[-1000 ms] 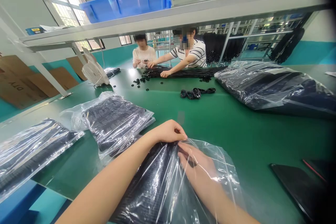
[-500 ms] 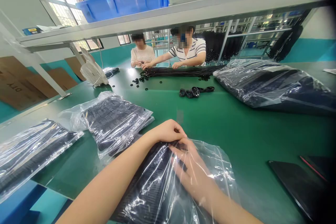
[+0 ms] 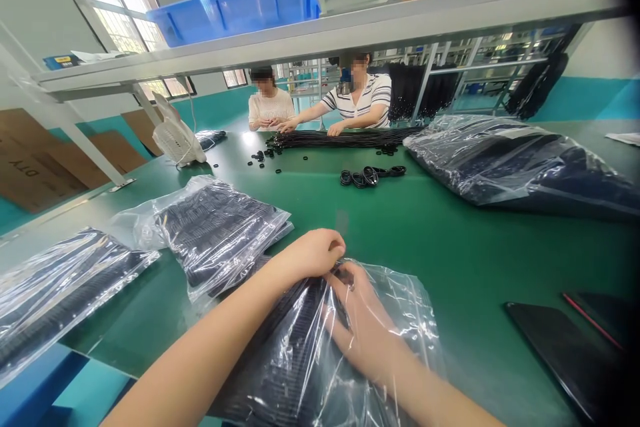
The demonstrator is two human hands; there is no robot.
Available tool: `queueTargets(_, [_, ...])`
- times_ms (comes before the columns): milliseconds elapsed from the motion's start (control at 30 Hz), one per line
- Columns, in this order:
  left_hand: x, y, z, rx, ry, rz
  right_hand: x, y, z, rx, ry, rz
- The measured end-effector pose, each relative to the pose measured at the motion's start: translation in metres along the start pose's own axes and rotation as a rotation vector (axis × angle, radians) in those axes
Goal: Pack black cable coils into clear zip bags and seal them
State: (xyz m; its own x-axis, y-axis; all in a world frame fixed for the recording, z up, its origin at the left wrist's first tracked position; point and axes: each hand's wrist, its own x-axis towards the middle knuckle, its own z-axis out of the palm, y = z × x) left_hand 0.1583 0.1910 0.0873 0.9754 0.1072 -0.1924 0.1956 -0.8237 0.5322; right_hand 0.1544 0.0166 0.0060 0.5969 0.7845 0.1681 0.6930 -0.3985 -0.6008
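The bag (image 3: 295,360) was placed directly below both hands, on the near side of the counter (image 3: 450,247). Its dark, ribbed contents were laid with the long axis leading from the fingertips back toward the body, slightly leftward. The bag's far edge was met by the left grip (image 3: 317,253), and the loose film was spread beneath and rightward of the right grip (image 3: 367,320), which was covered by it. The packed contents were more closely neighboured by the left arm, by which they were crossed.

The left fingers were curled nearly closed; whether film was pinched could not be told. The right thumb and fingers were held parted, partly bent, and no firm hold could be seen.

On a carton (image 3: 30,173), far left of the grips, tilted letters could be read, apparently "DTY". On the bag no label could be made out.
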Motion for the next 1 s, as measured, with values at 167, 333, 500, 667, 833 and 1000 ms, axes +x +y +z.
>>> queueTargets(167, [-0.055,-0.011,0.003,0.222,0.233,-0.049,-0.003,0.002,0.0,-0.004,-0.039,0.035])
queueTargets(333, [-0.094,-0.029,0.03,0.207,0.316,-0.025,-0.007,0.003,0.003,0.006,-0.023,0.052])
queueTargets(500, [-0.097,-0.039,0.04,0.146,0.381,0.012,-0.009,0.007,0.011,0.019,-0.008,0.088])
queueTargets(667, [-0.098,-0.04,0.042,0.123,0.427,0.031,-0.006,0.005,0.005,0.066,-0.106,0.123])
queueTargets(833, [-0.099,-0.037,0.046,0.121,0.459,0.028,-0.005,0.003,0.002,0.094,-0.11,0.143])
queueTargets(1000, [-0.1,-0.036,0.045,0.107,0.459,0.041,-0.005,0.003,0.006,0.093,-0.096,0.157])
